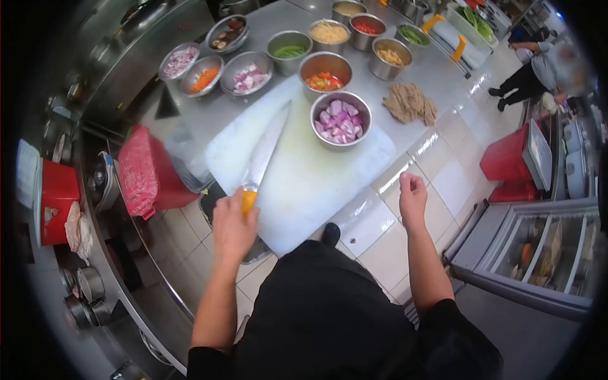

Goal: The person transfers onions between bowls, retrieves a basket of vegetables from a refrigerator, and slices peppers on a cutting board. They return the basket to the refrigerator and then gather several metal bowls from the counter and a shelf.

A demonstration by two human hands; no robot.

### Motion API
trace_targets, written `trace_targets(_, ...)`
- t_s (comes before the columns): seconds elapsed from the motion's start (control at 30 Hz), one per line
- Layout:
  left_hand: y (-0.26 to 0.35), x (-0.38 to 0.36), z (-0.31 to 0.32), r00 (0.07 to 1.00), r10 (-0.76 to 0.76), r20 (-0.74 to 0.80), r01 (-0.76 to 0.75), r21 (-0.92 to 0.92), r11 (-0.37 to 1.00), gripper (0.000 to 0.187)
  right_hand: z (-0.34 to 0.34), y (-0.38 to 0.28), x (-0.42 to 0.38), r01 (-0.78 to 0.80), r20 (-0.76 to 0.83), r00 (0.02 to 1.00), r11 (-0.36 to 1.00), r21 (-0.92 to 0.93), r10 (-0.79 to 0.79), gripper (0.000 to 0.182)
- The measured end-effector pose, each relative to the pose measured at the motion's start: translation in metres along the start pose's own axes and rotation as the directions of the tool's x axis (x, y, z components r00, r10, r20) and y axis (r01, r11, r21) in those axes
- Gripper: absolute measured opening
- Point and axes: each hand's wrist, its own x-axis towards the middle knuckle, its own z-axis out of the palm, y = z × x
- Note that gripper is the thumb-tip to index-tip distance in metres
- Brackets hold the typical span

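Note:
A kitchen knife (pixel 268 149) with a yellow handle lies across the white cutting board (pixel 297 209), its tip pointing away from me. My left hand (pixel 233 223) is closed around the end of its handle. Off the board's right side, my right hand (pixel 413 196) hovers over the floor with curled fingers; nothing shows in it. On the board stands a metal bowl of chopped red onion (pixel 341 122). Just behind it is a bowl of cut red and orange peppers (pixel 323 80). A crumpled brown cloth (pixel 410 104) rests to the right.
Several metal bowls line the back, among them green pieces (pixel 289 52), carrot strips (pixel 204 79) and mushrooms (pixel 228 33). A red-covered bin (pixel 152 171) stands left of the table. An open drawer fridge (pixel 532 253) juts in at right. Another person (pixel 544 69) stands far right.

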Motion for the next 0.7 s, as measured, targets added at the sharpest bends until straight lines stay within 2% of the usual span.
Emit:
trace_targets(0.03, -0.009, -0.011, -0.011, 1.000, 0.026, -0.005, -0.026, -0.067, 0.997, 0.057, -0.015, 0.013, -0.013, -0.199, -0.010, 0.980, 0.978, 0.062, 0.200, 0.044)
trace_targets(0.07, -0.016, -0.018, -0.024, 0.998, 0.054, -0.010, -0.055, -0.134, 0.989, 0.055, -0.030, 0.024, -0.025, -0.387, -0.021, 0.919, 0.912, 0.132, 0.393, 0.043)
trace_targets(0.1, -0.011, 0.040, -0.024, 0.972, 0.119, -0.204, -0.136, -0.075, 0.988, 0.053, 0.022, 0.041, 0.039, -0.289, 0.009, 0.954, 0.913, 0.288, 0.299, 0.043)
trace_targets(0.13, -0.008, 0.031, -0.027, 0.975, 0.106, -0.195, -0.126, -0.093, 0.988, 0.050, -0.001, 0.051, 0.031, -0.312, -0.025, 0.944, 0.910, 0.272, 0.330, 0.043)
trace_targets(0.2, -0.009, 0.024, -0.023, 0.993, -0.048, -0.111, 0.011, -0.317, 0.948, 0.047, -0.041, 0.066, 0.027, -0.322, -0.080, 0.932, 0.910, 0.259, 0.353, 0.043)
trace_targets(0.3, -0.002, 0.032, -0.024, 0.994, -0.106, -0.034, 0.080, -0.442, 0.893, 0.041, -0.058, 0.088, 0.018, -0.374, -0.175, 0.883, 0.878, 0.298, 0.435, 0.045)
trace_targets(0.37, 0.000, 0.040, -0.020, 0.996, -0.089, 0.005, 0.080, -0.484, 0.871, 0.040, -0.068, 0.112, 0.008, -0.409, -0.153, 0.858, 0.833, 0.372, 0.490, 0.041)
trace_targets(0.43, -0.021, 0.063, -0.017, 0.996, -0.074, -0.059, 0.035, -0.496, 0.868, 0.040, -0.072, 0.146, 0.010, -0.422, -0.084, 0.854, 0.778, 0.464, 0.514, 0.038)
trace_targets(0.47, -0.014, 0.074, -0.025, 0.990, -0.128, -0.064, 0.079, -0.503, 0.861, 0.040, -0.071, 0.154, 0.014, -0.445, -0.104, 0.837, 0.777, 0.445, 0.538, 0.039)
trace_targets(0.57, 0.032, 0.112, -0.054, 0.977, -0.214, -0.014, 0.151, -0.658, 0.737, 0.042, -0.079, 0.127, 0.016, -0.364, -0.126, 0.868, 0.787, 0.498, 0.481, 0.031)
trace_targets(0.63, 0.032, 0.158, -0.052, 0.970, -0.240, 0.039, 0.173, -0.806, 0.566, 0.041, -0.087, 0.109, 0.029, -0.281, -0.133, 0.910, 0.819, 0.500, 0.393, 0.030)
trace_targets(0.7, 0.023, 0.213, -0.031, 0.953, -0.283, 0.105, 0.253, -0.789, 0.560, 0.039, -0.099, 0.083, 0.041, -0.196, -0.166, 0.940, 0.869, 0.455, 0.299, 0.029)
